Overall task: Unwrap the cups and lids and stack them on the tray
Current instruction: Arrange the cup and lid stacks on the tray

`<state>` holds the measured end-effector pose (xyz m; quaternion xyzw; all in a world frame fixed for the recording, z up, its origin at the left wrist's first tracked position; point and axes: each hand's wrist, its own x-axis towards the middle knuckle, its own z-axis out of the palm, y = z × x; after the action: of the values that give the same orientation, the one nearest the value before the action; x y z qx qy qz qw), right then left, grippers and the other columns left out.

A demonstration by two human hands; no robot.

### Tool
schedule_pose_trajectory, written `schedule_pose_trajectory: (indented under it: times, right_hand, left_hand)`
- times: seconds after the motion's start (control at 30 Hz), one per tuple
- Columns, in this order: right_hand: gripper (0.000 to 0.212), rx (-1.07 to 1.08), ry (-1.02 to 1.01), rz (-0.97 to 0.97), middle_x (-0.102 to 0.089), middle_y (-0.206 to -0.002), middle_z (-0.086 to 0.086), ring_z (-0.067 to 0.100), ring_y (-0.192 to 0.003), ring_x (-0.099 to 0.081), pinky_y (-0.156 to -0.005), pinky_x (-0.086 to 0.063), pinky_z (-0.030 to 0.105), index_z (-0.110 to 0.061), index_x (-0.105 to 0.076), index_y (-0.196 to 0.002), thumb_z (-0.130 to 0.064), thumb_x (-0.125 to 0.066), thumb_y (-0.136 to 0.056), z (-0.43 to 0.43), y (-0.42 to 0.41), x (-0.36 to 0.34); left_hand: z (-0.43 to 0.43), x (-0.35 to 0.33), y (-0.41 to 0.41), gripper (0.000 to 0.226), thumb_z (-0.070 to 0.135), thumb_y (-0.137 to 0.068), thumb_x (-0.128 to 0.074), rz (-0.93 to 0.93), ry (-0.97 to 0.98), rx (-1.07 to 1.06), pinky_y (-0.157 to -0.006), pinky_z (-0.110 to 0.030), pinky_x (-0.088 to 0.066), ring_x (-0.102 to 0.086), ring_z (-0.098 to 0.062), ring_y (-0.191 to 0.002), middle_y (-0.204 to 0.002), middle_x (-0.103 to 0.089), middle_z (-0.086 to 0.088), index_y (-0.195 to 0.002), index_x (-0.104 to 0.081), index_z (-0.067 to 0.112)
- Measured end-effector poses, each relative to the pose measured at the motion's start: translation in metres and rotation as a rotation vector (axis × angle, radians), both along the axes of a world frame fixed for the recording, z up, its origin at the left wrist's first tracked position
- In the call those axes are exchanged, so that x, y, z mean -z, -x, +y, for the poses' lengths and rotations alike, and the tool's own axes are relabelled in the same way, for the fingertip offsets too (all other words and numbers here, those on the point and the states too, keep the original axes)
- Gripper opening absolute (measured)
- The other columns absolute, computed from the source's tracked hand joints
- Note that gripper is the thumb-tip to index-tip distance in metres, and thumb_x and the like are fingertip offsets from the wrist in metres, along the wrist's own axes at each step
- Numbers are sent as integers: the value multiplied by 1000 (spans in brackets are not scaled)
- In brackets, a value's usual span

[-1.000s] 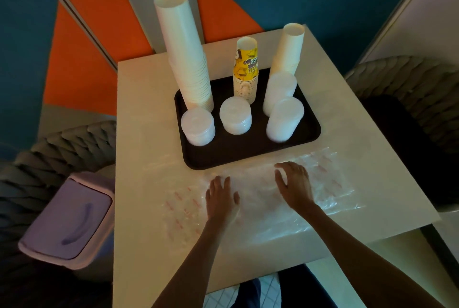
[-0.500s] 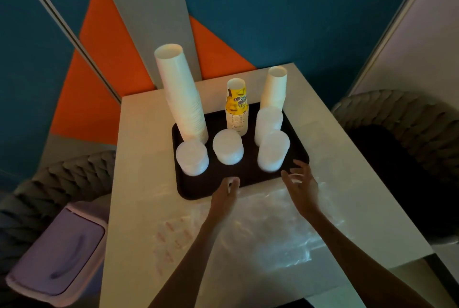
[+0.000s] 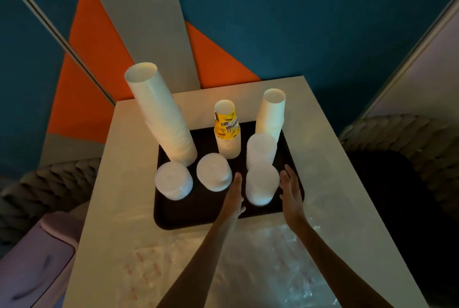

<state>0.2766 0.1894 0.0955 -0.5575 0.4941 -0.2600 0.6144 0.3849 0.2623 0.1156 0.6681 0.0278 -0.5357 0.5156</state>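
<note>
A dark tray [image 3: 173, 218] on the table holds a tall stack of white cups [image 3: 161, 114], a shorter yellow printed cup stack [image 3: 227, 131] and another white cup stack [image 3: 272, 112]. Several stacks of white lids stand in front of them. My left hand [image 3: 234, 196] and my right hand [image 3: 290, 192] reach over the tray with straight fingers, one on each side of the front right lid stack [image 3: 262, 187]. Whether they touch it I cannot tell. Clear plastic wrap [image 3: 268, 265] lies flat on the table under my forearms.
The light table [image 3: 129, 183] stands against a blue and orange wall. Woven chairs flank it, one at the left [image 3: 52, 183] and one at the right [image 3: 407, 153]. A lilac bin with a lid [image 3: 32, 263] sits low at the left.
Both hands left the plastic wrap and moved forward over the tray, coming to either side of the front right lid stack. The camera tilted up.
</note>
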Motion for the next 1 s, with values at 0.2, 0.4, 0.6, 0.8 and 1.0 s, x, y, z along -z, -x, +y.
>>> schedule_pose_trajectory:
  times: [0.2, 0.4, 0.6, 0.8, 1.0]
  right_hand:
    - [82, -78, 22, 17, -44, -136, 7, 17, -115, -45, -86, -46, 31, -20, -35, -143, -65, -38, -75, -5, -2, 12]
    - [93, -56, 24, 24, -52, -118, 1, 18, -109, -50, -71, -43, 13, -16, -48, -132, -74, -37, -61, -16, -1, 10]
    - [91, -8, -37, -15, -49, -135, 5, 24, -124, -47, -100, -45, 44, -20, -45, -137, -74, -35, -65, -38, -4, 0]
    - [44, -169, -99, -59, -46, -131, -11, -2, -113, -46, -86, -41, 7, -21, -34, -144, -35, -32, -103, -69, -24, -16]
    - [81, -249, -196, -24, -48, -139, 3, 23, -122, -50, -103, -43, 48, -35, -34, -144, -70, -50, -73, -70, -35, -16]
  left_hand:
    - [-18, 13, 15, 61, 55, -97, -26, 13, 3, -12, -109, -43, -29, -34, -27, -137, -150, -34, -8, -147, -29, 19]
    - [-31, 17, 21, 58, 53, -98, -24, -32, -6, 45, -107, -40, -29, -39, -24, -133, -146, -40, -6, -144, -33, 18]
    - [-38, 14, -1, 56, 46, -99, -28, -251, 45, -62, -115, -45, -25, -34, -25, -138, -150, -34, -8, -146, -30, 16]
    - [-59, 1, -22, 58, 47, -100, -27, -228, 86, -61, -117, -48, -20, -23, -21, -143, -157, -21, -3, -151, -15, 20]
    - [-66, -10, -16, 49, 46, -101, -21, -178, 187, 44, -103, -36, -32, -37, -10, -125, -147, -34, 1, -146, -22, 28]
